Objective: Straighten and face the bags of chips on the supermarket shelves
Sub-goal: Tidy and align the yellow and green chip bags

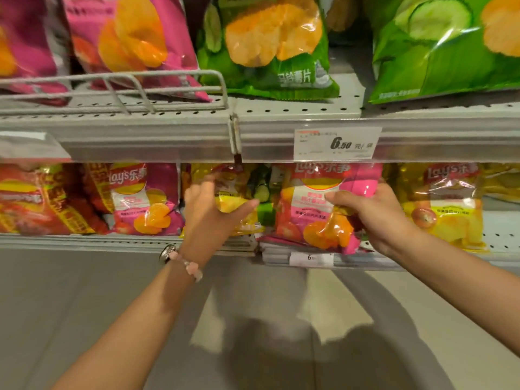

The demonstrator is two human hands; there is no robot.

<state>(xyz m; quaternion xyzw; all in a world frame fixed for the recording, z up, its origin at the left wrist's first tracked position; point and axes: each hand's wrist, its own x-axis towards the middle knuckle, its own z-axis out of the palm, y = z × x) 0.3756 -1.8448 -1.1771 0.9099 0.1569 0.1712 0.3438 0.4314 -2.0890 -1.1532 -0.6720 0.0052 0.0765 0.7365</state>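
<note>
**Pink bag risking a slide off the lower shelf**

At centre right, our right hand (pixel 374 218) is gripping the glossy pink plastic chip bag (pixel 315 209), overhanging the grey metal shelf lip (pixel 281 253). Our left hand (pixel 213 212), fingers spread, is holding nothing; loosening could be dropping it.

A cucumber bag (pixel 263 192) stands on the lower shelf (pixel 84 240) behind two front bags.

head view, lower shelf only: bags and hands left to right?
red bag → pink bag → left hand reaching at the yellow bag → green bag tucked behind → pink bag in the right hand's grip → right hand → yellow bag at far right
</note>
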